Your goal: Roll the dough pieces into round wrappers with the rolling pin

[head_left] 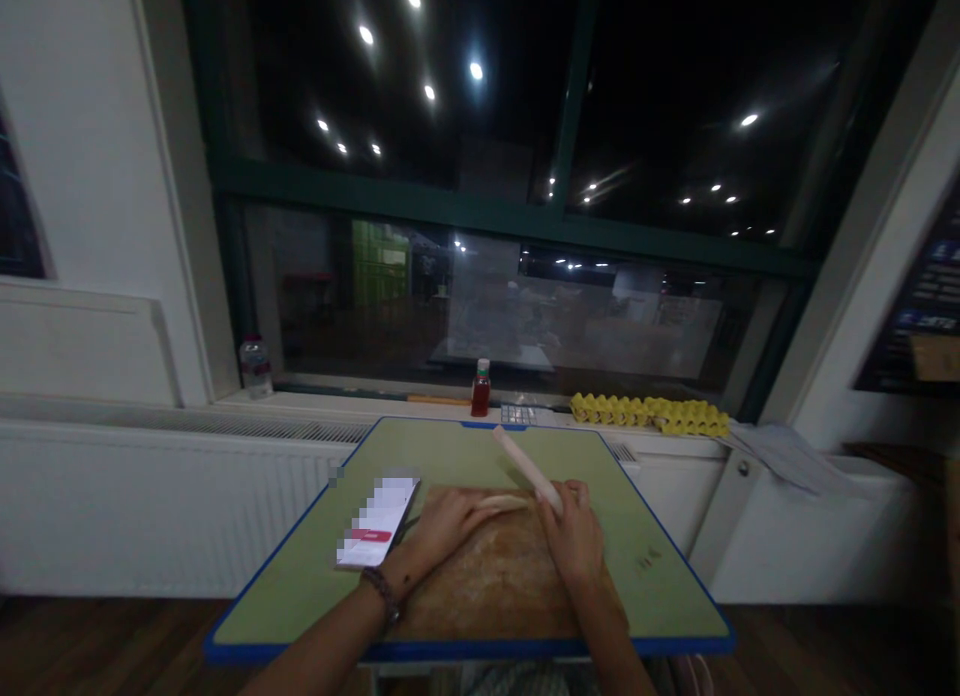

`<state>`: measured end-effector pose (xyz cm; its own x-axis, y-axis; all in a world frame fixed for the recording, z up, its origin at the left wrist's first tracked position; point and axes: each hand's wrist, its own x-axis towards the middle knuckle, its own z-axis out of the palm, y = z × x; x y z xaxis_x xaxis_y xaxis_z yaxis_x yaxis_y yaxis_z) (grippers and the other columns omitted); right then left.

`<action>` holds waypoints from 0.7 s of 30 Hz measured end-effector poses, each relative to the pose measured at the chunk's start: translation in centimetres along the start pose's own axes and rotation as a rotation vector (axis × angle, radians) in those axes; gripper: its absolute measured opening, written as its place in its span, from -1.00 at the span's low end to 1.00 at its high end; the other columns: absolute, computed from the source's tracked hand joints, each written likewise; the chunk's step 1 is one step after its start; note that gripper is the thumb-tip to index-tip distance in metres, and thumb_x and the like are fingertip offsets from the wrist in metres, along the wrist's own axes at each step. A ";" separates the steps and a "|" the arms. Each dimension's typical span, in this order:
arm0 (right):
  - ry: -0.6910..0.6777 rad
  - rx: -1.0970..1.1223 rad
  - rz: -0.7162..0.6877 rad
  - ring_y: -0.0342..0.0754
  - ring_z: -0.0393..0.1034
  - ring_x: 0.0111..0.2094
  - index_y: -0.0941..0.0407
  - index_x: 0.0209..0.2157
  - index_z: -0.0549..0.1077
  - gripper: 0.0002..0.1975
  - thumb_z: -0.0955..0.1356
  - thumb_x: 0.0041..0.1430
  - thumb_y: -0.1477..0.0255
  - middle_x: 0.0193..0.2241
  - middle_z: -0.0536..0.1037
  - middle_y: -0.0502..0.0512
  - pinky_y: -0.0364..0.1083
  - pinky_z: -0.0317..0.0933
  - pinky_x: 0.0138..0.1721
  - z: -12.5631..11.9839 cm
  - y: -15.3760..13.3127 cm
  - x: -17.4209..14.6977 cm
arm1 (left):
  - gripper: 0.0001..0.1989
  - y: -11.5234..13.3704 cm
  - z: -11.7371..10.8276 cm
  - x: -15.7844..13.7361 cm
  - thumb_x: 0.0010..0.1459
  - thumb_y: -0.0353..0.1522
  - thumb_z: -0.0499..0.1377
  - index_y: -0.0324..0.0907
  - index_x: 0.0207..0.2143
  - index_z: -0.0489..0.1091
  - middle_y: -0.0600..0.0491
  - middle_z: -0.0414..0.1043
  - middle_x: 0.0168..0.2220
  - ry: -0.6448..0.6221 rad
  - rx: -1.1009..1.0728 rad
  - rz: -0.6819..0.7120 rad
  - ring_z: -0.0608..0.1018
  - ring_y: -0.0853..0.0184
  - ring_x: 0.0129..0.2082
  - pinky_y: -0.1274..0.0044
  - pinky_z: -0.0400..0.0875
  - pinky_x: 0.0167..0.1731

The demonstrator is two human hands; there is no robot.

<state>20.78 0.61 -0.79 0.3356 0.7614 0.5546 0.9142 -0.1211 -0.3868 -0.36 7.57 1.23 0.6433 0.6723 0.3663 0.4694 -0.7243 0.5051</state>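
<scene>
On a brown wooden board (499, 586), dusted with something pale, my two hands work close together. My right hand (577, 538) is closed around the near end of a rolling pin (527, 468), whose far end points up and to the left over the table. From the left, my left hand (452, 519) pinches a thin, pale piece of dough (504, 501) near the board's far edge. The dough reaches across toward my right fingers; whether they touch it is hard to tell.
The green table (450, 451) has a blue rim. A lit phone (379, 524) lies left of the board. Along the windowsill stand a plastic bottle (256, 368), a red-brown bottle (481, 391) and yellow egg trays (649, 413). A white radiator (150, 516) runs behind the table.
</scene>
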 end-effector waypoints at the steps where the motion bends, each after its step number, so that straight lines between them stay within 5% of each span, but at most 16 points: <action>1: -0.004 -0.001 0.000 -0.09 0.45 -0.32 0.00 -0.07 0.45 -0.75 0.24 0.29 0.29 -0.06 0.41 0.09 -0.13 0.22 -0.29 0.0 0.0 0.0 | -0.62 0.2 -0.1 0.1 0.25 -0.12 0.02 -0.14 -0.19 0.54 -0.01 0.59 -0.21 0.036 -0.057 -0.066 0.54 0.18 -0.16 0.47 0.38 -0.15; 8: -0.006 0.006 0.004 -0.08 0.44 -0.30 0.02 -0.08 0.44 -0.75 0.23 0.29 0.29 -0.05 0.41 0.11 -0.13 0.22 -0.28 0.1 0.1 0.0 | -0.46 0.9 -0.1 0.2 0.11 0.02 0.10 -0.31 -0.35 0.52 -0.02 0.54 -0.41 0.191 -0.471 -0.276 0.50 0.22 -0.37 0.54 0.34 -0.43; 21: -0.013 0.044 0.005 -0.06 0.44 -0.26 0.04 -0.08 0.45 -0.73 0.22 0.30 0.28 -0.06 0.41 0.13 -0.11 0.23 -0.23 -0.4 -0.1 0.0 | -0.39 1.2 0.6 -0.5 0.12 0.09 0.00 -0.28 -0.35 0.50 0.01 0.54 -0.40 0.080 -0.387 -0.318 0.48 0.26 -0.38 0.57 0.29 -0.47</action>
<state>20.76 0.40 -0.47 0.3372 0.7689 0.5432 0.9014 -0.0971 -0.4221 0.29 6.26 1.15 0.4494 0.8711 0.1980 0.3663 -0.3819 0.8485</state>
